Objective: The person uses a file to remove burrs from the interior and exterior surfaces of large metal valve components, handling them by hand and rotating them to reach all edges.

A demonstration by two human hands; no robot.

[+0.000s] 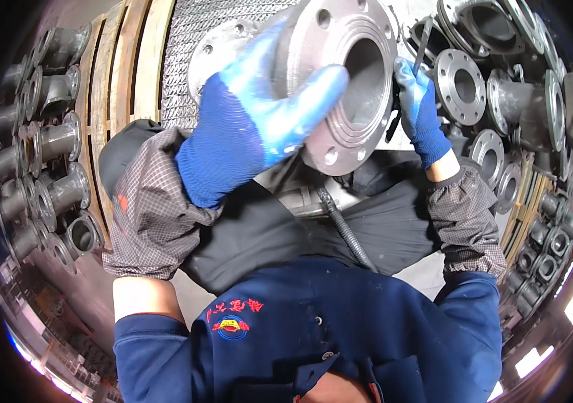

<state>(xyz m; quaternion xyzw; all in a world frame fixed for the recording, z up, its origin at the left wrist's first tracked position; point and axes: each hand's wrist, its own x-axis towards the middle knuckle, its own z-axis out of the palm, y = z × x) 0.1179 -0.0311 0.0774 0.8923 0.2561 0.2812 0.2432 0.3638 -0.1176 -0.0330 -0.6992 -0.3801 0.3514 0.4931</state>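
Above the black-trousered lap [266, 235] of a person, a large grey metal pipe fitting [360, 138] with a round, bolt-holed flange is held tilted, its bore turned partly toward the wearer. Its rim is gripped by the left hand [259, 111], in a blue coated glove, with the thumb laid across the flange face toward the bore; the fingertips behind are hidden. Beside the opposite rim, a slim dark bar [424, 40] is clasped in the right hand [415, 97], gloved likewise; whether the flange is touched by it cannot be told. Judged by its thick metal, the fitting will be heavy, rigid and hard to break, yet apt to roll on its round edge. It would best be held by the flange rim, with both hands. To the left, a pale wooden pallet [140, 67] is seen; similar grey flanged fittings [58, 141] are stacked on both sides.
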